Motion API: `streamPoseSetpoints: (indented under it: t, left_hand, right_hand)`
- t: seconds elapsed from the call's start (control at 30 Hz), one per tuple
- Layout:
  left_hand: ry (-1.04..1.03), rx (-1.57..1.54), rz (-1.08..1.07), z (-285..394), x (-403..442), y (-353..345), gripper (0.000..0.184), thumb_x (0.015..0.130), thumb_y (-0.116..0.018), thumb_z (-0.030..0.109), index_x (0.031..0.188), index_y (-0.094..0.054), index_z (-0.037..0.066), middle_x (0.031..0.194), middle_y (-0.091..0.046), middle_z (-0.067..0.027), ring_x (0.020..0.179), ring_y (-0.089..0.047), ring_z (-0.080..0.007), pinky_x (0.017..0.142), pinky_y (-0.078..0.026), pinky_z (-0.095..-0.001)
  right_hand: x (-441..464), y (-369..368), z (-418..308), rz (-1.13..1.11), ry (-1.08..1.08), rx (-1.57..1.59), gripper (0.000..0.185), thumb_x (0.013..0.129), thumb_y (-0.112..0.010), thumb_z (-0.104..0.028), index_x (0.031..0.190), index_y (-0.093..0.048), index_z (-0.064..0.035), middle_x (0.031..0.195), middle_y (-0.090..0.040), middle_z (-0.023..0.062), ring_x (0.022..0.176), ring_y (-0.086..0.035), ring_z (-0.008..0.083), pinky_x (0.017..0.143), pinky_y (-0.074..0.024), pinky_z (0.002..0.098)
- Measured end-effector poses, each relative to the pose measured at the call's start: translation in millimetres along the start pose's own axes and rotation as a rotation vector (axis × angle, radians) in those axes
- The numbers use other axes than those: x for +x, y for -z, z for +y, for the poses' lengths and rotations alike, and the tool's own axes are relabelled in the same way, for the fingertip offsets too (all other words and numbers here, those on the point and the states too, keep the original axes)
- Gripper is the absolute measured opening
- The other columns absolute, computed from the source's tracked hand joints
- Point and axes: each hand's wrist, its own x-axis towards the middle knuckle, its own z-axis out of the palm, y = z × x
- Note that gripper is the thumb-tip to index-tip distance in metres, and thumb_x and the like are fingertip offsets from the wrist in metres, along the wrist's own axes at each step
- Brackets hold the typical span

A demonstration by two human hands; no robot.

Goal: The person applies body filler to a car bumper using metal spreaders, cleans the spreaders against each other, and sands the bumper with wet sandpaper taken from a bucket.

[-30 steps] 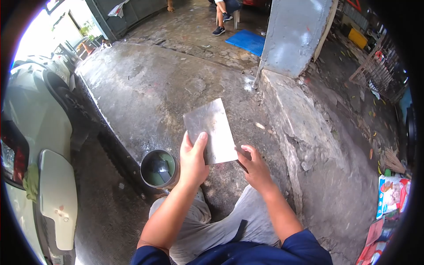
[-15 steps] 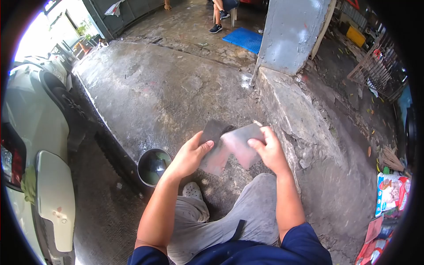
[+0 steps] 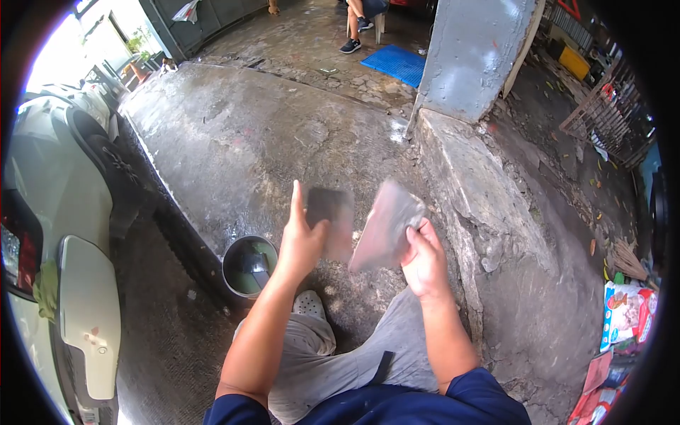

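Observation:
My left hand (image 3: pixel 303 237) grips a dark grey piece of what looks like sandpaper (image 3: pixel 333 212), its thumb pressed on the face and its index finger pointing up. My right hand (image 3: pixel 423 262) pinches a lighter grey, pinkish piece of sandpaper (image 3: pixel 386 225) at its right edge. Motion blurs both pieces, and a gap separates them. They are held above the concrete in front of my knees. Below and left of my left hand, a dark bucket (image 3: pixel 228 269) contains greenish water and a dark object (image 3: pixel 261 263).
A pale car with a wing mirror (image 3: pixel 88 312) stands at the left, a green cloth (image 3: pixel 47 290) beside the mirror. A low concrete ledge (image 3: pixel 460 177) and grey pillar (image 3: pixel 464 64) rise at the right. Beyond are a blue mat (image 3: pixel 397 65) and a seated person's legs (image 3: pixel 354 25).
The two pieces overlapped before and are now apart. My left hand has turned more upright with its index finger raised. My right hand has moved slightly lower and left, tilting its piece.

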Motion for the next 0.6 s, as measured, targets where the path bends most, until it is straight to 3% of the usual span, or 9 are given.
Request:
streamPoseSetpoints:
  t: [0.07,0.1,0.2,0.23,0.33,0.4,0.5,0.6]
  left_hand:
    - [-0.126,0.092,-0.024,1.8,-8.2,-7.7,0.062,0.093,-0.062,0.009,0.152,-0.043,0.003,0.127,-0.067,-0.0231,0.120,-0.065,-0.0263,0.101,-0.050,-0.0349]
    - [-0.311,0.243,-0.155,-37.6,6.7,-6.9,0.064,0.092,-0.067,0.013,0.150,-0.044,-0.001,0.130,-0.065,-0.0236,0.122,-0.063,-0.0279,0.103,-0.049,-0.0354]
    - [0.093,0.004,-0.492,2.4,-4.9,-6.5,0.070,0.091,-0.073,0.021,0.149,-0.044,-0.004,0.135,-0.062,-0.0231,0.127,-0.059,-0.0280,0.107,-0.047,-0.0372]
    - [0.013,-0.048,-0.626,11.8,-7.9,-3.8,0.076,0.090,-0.078,0.032,0.147,-0.046,-0.006,0.138,-0.060,-0.0209,0.130,-0.056,-0.0273,0.110,-0.044,-0.0389]
    - [0.064,-0.248,-0.708,-3.2,-8.1,-14.0,0.085,0.090,-0.075,0.048,0.149,-0.045,-0.005,0.146,-0.053,-0.0181,0.139,-0.046,-0.0254,0.116,-0.035,-0.0384]
    - [0.170,-0.185,-0.596,5.5,-11.9,-16.9,0.072,0.095,-0.066,0.047,0.143,-0.051,-0.004,0.139,-0.058,-0.0164,0.131,-0.051,-0.0241,0.111,-0.039,-0.0379]
    - [0.201,-0.271,-0.396,-3.4,-11.9,-29.9,0.051,0.097,-0.061,0.035,0.129,-0.062,-0.003,0.123,-0.066,-0.0133,0.116,-0.057,-0.0223,0.103,-0.043,-0.0366]
    - [0.338,-0.419,-0.210,-1.1,-9.6,-29.1,0.048,0.095,-0.062,0.034,0.125,-0.064,-0.003,0.119,-0.067,-0.0121,0.112,-0.059,-0.0220,0.101,-0.044,-0.0358]
  right_hand:
    - [10.4,2.2,6.9,0.000,-0.009,0.159,0.021,0.101,-0.060,-0.014,0.121,-0.057,-0.0079,0.121,-0.067,0.0077,0.112,-0.066,0.0210,0.096,-0.0541,0.0379]
    - [16.1,-0.3,13.1,0.008,-0.018,0.215,0.022,0.101,-0.060,-0.014,0.122,-0.057,-0.0077,0.121,-0.067,0.0079,0.112,-0.066,0.0211,0.097,-0.0543,0.0381]
    - [24.3,-14.4,27.2,0.026,-0.043,0.294,0.024,0.101,-0.060,-0.014,0.124,-0.058,-0.0079,0.122,-0.067,0.0075,0.114,-0.066,0.0211,0.098,-0.0548,0.0386]
    - [25.7,-15.5,34.4,0.033,-0.054,0.304,0.024,0.101,-0.060,-0.014,0.125,-0.058,-0.0081,0.122,-0.067,0.0074,0.114,-0.066,0.0210,0.098,-0.0548,0.0385]
    - [22.5,-17.6,47.1,0.041,-0.083,0.248,0.028,0.101,-0.062,-0.016,0.126,-0.057,-0.0078,0.123,-0.066,0.0074,0.113,-0.066,0.0195,0.098,-0.0546,0.0386]
    - [17.0,-17.1,49.7,0.033,-0.137,0.192,0.028,0.101,-0.063,-0.018,0.126,-0.057,-0.0070,0.122,-0.066,0.0071,0.112,-0.065,0.0185,0.098,-0.0549,0.0389]
    - [11.6,-23.9,52.6,0.067,-0.139,0.079,0.028,0.103,-0.061,-0.026,0.123,-0.059,-0.0068,0.115,-0.067,0.0087,0.097,-0.069,0.0176,0.081,-0.0599,0.0352]
    - [3.9,-15.3,70.3,0.003,-0.296,-0.171,0.039,0.107,-0.052,-0.042,0.117,-0.063,-0.0059,0.108,-0.070,0.0116,0.081,-0.073,0.0204,0.069,-0.0605,0.0346]
